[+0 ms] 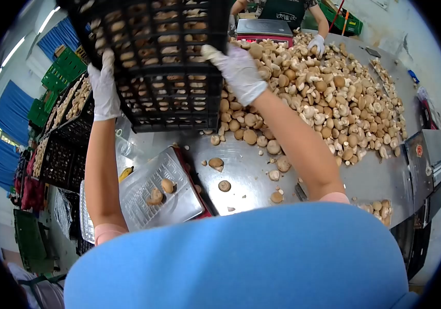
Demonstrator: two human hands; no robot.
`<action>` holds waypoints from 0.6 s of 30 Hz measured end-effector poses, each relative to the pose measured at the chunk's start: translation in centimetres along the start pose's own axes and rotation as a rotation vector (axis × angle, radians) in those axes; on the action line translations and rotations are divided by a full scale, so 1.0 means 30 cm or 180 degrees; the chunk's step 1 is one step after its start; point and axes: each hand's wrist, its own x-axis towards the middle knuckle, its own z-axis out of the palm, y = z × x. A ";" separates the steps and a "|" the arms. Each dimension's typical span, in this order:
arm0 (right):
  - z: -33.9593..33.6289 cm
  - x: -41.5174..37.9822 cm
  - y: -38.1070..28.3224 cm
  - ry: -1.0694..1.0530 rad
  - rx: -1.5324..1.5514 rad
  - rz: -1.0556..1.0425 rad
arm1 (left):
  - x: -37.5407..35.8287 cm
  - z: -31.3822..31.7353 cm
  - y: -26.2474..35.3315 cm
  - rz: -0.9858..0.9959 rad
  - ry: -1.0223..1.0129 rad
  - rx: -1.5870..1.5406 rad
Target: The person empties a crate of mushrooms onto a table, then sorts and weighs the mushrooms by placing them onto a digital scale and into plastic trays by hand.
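A black plastic crate [169, 72] full of mushrooms is held up in front of me, tilted, its slatted side facing me. My left hand [105, 90], in a white glove, grips its left side. My right hand [240, 74], gloved too, is closed on the crate's right edge; part of its fingers is hidden. Behind and right of the crate, a large heap of mushrooms [328, 103] covers the metal table [246, 193]. Several loose mushrooms, one of them a brown mushroom [224, 186], lie nearer to me.
A scale [189, 198] stands at the near left, with a clear plastic tray [145, 198] holding mushrooms. Across the table, a co-worker's gloved hand [317, 45] touches the heap beside another scale [264, 28]. Stacked mushroom crates [63, 154] are on the left.
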 end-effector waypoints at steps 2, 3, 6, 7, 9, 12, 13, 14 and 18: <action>-0.093 -0.042 0.043 0.0231 -0.0008 0.0238 | -0.049 0.119 0.138 0.0119 -0.0006 0.0559; -0.146 -0.068 0.061 0.0284 -0.0130 0.0433 | -0.074 0.191 0.208 0.0549 -0.0219 0.0929; -0.276 -0.104 0.329 0.0633 0.0658 0.0447 | -0.110 0.405 0.312 0.0593 -0.0669 0.1515; -0.287 -0.126 0.330 0.0680 0.2096 0.0510 | -0.152 0.491 0.376 0.0709 -0.0851 0.1688; -0.319 -0.191 0.383 0.1047 0.3974 0.0975 | -0.148 0.630 0.312 0.1572 -0.1346 0.2587; -0.299 -0.322 0.541 0.2044 0.4375 0.1481 | -0.274 0.892 0.346 0.1543 -0.2273 0.2913; -0.307 -0.339 0.591 0.2388 0.4739 0.1535 | -0.317 0.964 0.362 0.1580 -0.2577 0.3167; -0.332 -0.343 0.572 0.2681 0.4734 0.1613 | -0.345 1.022 0.318 0.1824 -0.2263 0.3187; -0.429 -0.319 0.544 0.2824 0.4705 0.2456 | -0.204 0.917 0.498 0.1544 -0.3630 0.2444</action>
